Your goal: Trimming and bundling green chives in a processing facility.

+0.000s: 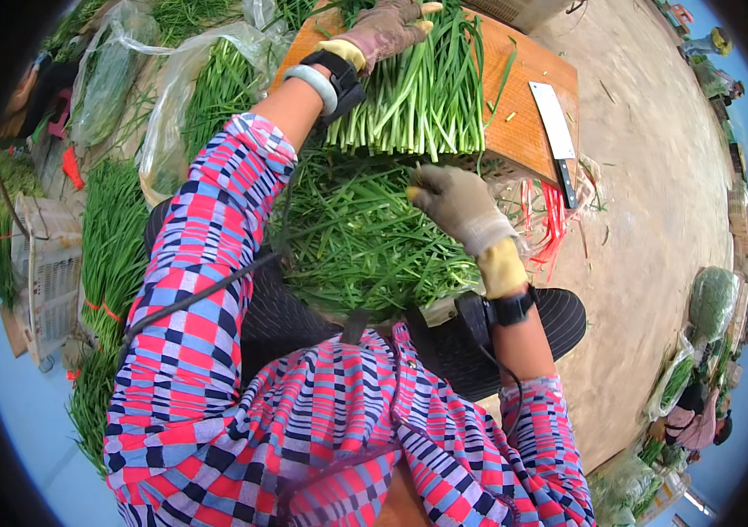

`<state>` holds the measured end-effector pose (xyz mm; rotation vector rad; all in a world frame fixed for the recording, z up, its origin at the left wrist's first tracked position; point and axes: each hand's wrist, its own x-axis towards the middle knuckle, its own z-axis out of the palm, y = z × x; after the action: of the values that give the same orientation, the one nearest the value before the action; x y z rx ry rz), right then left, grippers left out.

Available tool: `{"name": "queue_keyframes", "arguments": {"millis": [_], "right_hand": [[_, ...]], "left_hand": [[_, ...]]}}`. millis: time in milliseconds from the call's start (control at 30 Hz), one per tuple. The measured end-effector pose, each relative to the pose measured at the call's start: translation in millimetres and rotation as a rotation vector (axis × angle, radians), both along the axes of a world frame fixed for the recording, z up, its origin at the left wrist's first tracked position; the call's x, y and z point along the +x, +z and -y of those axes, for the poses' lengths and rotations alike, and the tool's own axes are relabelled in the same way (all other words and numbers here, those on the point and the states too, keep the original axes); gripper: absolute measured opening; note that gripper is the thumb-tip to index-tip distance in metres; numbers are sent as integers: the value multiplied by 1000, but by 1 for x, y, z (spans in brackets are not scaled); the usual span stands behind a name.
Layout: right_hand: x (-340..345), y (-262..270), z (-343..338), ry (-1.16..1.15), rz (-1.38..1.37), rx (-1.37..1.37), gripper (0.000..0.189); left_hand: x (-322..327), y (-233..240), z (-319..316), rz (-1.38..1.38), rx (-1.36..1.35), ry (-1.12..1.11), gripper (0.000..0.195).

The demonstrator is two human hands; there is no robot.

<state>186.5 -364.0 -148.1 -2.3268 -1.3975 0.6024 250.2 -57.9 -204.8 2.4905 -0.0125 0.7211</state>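
Note:
A thick bunch of garlic chives (423, 105) lies on an orange-brown wooden board (512, 138), its pale stem ends reaching over the near edge. My gloved left hand (390, 29) rests over the bunch's far left part, thumb and a finger apart, yellow fingertips showing. My gloved right hand (449, 197) is just below the cut ends, fingers curled; whether a small stem is between them cannot be told. Beneath it, loose green leaves (367, 244) fill a container between my knees. A cleaver (553, 125) with a black handle lies on the board's right side.
Red ties (548, 221) hang below the board's right corner. Tied chive bundles (110, 244), a plastic crate (54, 270) and clear plastic bags (163, 132) with greens stand at left. Along the far right are a seated person (700, 418), bagged greens (713, 303) and crates.

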Motion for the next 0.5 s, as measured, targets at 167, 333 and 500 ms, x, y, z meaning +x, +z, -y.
{"name": "queue_keyframes", "arguments": {"millis": [167,333,500], "right_hand": [[15,-15,-22,-79,23,19,26],[6,-8,-6,-42,-125,42,26],[-8,42,-44,-16,35,245,33]], "left_hand": [[-18,7,54,-529,375,217,51],[-30,-6,11,61,61,156,49],[-43,17,11,-267,469,268,50]]}}
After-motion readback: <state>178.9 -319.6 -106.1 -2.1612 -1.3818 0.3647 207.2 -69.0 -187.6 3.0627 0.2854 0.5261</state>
